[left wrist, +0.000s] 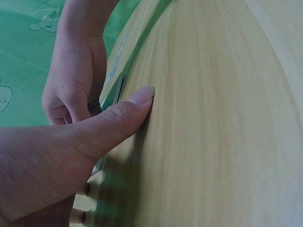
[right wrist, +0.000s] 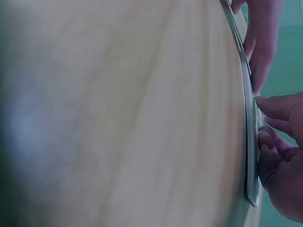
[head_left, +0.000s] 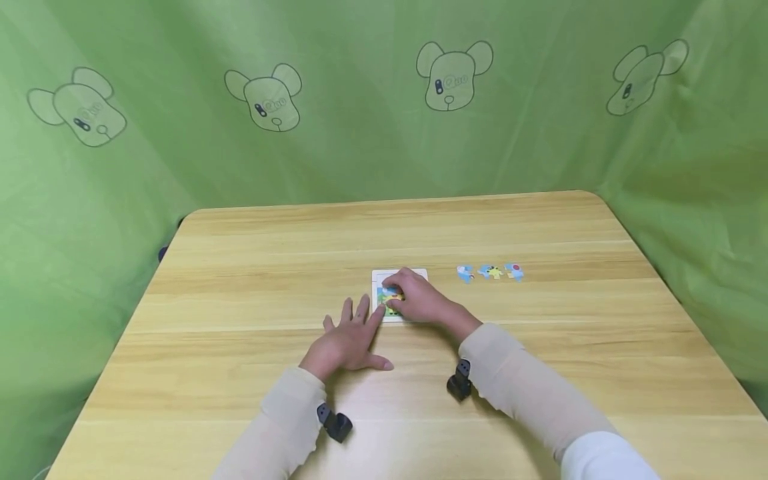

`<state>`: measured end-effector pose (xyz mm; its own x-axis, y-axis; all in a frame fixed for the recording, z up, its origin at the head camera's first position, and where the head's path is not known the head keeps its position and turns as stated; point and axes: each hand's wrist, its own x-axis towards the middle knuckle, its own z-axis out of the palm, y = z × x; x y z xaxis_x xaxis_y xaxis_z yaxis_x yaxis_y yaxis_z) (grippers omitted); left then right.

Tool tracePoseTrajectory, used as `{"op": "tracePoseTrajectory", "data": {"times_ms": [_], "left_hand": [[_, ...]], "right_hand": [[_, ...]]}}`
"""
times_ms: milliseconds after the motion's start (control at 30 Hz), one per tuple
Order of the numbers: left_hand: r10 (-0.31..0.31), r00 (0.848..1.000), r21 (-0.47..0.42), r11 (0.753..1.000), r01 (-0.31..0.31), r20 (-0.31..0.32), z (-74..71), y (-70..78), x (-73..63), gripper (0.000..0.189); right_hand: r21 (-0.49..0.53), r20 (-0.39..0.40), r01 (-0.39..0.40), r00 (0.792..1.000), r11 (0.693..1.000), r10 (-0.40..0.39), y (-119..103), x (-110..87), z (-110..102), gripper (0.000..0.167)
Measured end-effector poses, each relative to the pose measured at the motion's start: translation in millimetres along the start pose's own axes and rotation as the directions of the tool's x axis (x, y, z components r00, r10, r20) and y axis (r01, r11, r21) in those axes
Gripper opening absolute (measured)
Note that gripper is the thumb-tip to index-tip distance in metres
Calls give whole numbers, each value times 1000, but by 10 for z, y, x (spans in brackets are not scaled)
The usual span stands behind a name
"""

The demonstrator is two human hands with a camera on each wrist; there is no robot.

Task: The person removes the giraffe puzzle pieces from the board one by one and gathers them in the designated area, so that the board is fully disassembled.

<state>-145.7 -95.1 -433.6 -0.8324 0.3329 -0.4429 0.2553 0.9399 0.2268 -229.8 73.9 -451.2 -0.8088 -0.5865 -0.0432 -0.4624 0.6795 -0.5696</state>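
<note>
A small white-framed puzzle board [head_left: 377, 275] lies flat near the middle of the table, with a colourful picture of blue, green and yellow partly filling it. Over its right side reaches my right hand [head_left: 418, 297], thumb and curled fingers pinching a puzzle piece [head_left: 394, 298] at the picture; the hand covers much of the board. My left hand [head_left: 349, 343] is spread on the table at the lower left, fingers straight, its index fingertip touching the board's left part. In the right wrist view, the board [right wrist: 249, 142] appears edge-on beneath both hands' fingertips.
Right of the board lie three loose puzzle pieces in a row: a blue-and-white one [head_left: 465, 273], a yellow-and-blue one [head_left: 493, 272] and one with a red spot [head_left: 515, 271]. A green curtain [head_left: 360, 153] surrounds the wooden table [head_left: 240, 267].
</note>
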Motion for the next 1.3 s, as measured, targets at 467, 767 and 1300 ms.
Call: {"op": "tracePoseTrajectory", "data": {"times_ms": [467,767,1300], "left_hand": [[4,1000,-11,1000,-4,-1,2,-1,2,106],[2,1000,-9,1000,-2,-1,-1,2,7,105],[4,1000,-18,1000,-4,-3,-7,0,-6,106]], "right_hand": [[8,4,-4,1000,1000,4,18,-3,7,37],[34,-7,-16,1000,999,16,23,-6,8,37],[58,-74,-21,997,998,25,16,2,38,31]]}}
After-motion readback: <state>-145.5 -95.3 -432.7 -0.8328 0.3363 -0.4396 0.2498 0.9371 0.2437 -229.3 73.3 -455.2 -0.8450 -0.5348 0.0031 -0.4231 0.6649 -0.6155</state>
